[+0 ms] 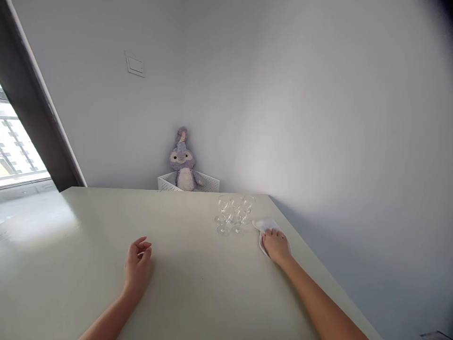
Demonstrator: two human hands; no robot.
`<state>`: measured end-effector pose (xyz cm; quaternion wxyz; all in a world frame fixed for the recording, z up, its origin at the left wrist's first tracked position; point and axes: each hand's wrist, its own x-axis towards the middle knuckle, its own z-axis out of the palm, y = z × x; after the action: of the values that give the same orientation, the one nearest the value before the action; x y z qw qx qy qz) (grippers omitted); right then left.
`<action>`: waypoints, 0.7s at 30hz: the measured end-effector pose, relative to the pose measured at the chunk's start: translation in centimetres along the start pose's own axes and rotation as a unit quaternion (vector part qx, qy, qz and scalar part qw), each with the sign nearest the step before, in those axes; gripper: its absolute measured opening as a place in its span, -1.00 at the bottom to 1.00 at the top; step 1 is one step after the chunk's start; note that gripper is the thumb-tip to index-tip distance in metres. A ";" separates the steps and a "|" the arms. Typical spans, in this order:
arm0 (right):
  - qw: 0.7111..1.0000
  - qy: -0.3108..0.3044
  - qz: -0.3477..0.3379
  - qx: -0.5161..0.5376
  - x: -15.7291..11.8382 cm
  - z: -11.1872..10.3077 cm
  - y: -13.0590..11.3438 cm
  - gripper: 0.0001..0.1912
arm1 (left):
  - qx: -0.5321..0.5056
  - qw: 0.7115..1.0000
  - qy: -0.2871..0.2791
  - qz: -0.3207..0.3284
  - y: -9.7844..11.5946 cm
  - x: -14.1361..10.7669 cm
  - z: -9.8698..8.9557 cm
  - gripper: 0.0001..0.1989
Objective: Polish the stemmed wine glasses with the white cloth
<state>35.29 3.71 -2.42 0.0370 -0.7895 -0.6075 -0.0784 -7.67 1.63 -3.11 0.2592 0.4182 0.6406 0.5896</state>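
On the right side of the table, my right hand presses down on a white cloth, fingers bent over it; part of the cloth is hidden under the palm. Just left of the cloth stands a cluster of several clear stemmed glasses, close together and overlapping in view. My left hand rests on its side on the left part of the tabletop. Its fingers are loosely curled and apart, with nothing in them.
A grey plush rabbit sits in a white perforated basket behind the table's far edge. Walls meet at the corner behind it, with a light switch on the left one. A dark-framed opening is at far left.
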 end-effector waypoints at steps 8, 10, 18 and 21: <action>0.920 -0.077 -0.304 0.234 -15.1 -2.8 -7.5 -0.50 | 0.115 0.992 -0.050 0.009 0.9 -0.3 0.2 -0.72; 0.877 -0.110 -0.327 0.333 -15.2 -4.4 -8.3 -0.56 | 0.139 0.985 -0.096 0.018 1.3 -0.4 1.0 -0.71; 0.690 -0.021 0.132 0.711 -1.5 -3.2 -7.5 -0.62 | 0.114 0.946 -0.305 0.005 5.5 -2.4 13.6 -0.55; 0.668 -0.052 0.126 0.732 0.7 -1.7 -8.7 -0.62 | 0.091 0.937 -0.337 0.015 6.3 -3.5 18.6 -0.47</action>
<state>26.98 6.38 -0.93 0.5811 -0.5807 -0.3652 0.4379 10.89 8.40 -0.72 0.4120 0.6239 0.5602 0.3567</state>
